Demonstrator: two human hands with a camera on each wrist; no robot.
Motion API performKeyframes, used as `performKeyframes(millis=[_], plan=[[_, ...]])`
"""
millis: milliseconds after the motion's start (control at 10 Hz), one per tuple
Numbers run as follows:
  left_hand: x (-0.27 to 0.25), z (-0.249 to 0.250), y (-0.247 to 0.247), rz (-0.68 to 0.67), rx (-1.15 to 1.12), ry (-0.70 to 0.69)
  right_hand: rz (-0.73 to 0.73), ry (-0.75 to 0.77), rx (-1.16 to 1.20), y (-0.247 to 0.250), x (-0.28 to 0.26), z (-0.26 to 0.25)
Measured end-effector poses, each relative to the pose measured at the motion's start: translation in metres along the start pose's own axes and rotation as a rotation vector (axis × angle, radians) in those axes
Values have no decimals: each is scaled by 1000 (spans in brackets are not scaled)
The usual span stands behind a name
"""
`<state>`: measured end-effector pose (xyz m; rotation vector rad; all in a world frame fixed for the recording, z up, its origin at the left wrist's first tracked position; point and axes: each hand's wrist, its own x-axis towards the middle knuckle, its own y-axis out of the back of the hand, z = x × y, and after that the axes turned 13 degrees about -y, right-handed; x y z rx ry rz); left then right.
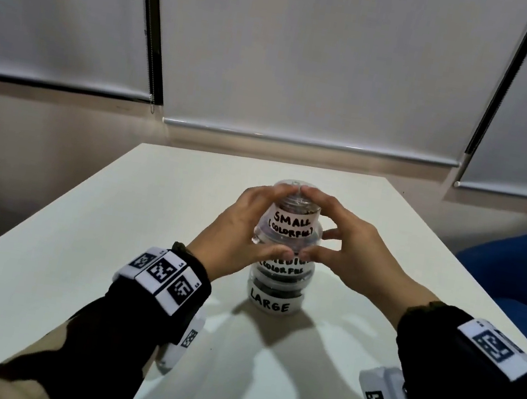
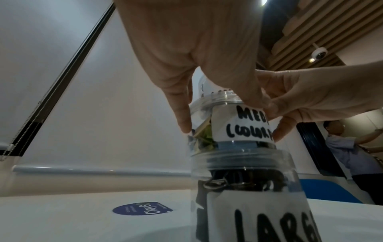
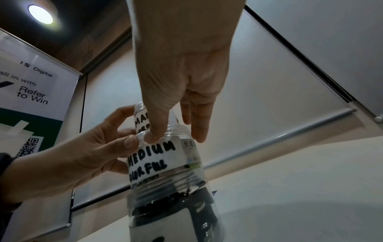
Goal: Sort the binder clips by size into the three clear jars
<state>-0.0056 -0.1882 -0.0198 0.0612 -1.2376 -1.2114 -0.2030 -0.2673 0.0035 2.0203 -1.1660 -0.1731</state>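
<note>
Three clear jars stand stacked mid-table. The bottom jar, labelled LARGE, holds black binder clips. On it sits the MEDIUM (COLORFUL) jar with coloured clips inside. The SMALL (COLORFUL) jar is on top, also with clips in it. My left hand curls round the small jar from the left, thumb at its base. My right hand grips it from the right, index finger on top and thumb low. I cannot tell whether the small jar rests on the medium jar's lid or hovers just above it.
The white table carries a blue round sticker. Roller blinds hang behind the table and a blue seat stands at the right. A person stands in the background, and a printed banner hangs at one side.
</note>
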Motion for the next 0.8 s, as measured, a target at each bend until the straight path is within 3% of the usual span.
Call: performKeyframes(millis=[500,800], plan=[[-3,3,1,-21,-15,27,11,-37,65,-1,-11,-5],[-8,22,6,-21,-32,186,39,-209,67,-5,-24,-7]])
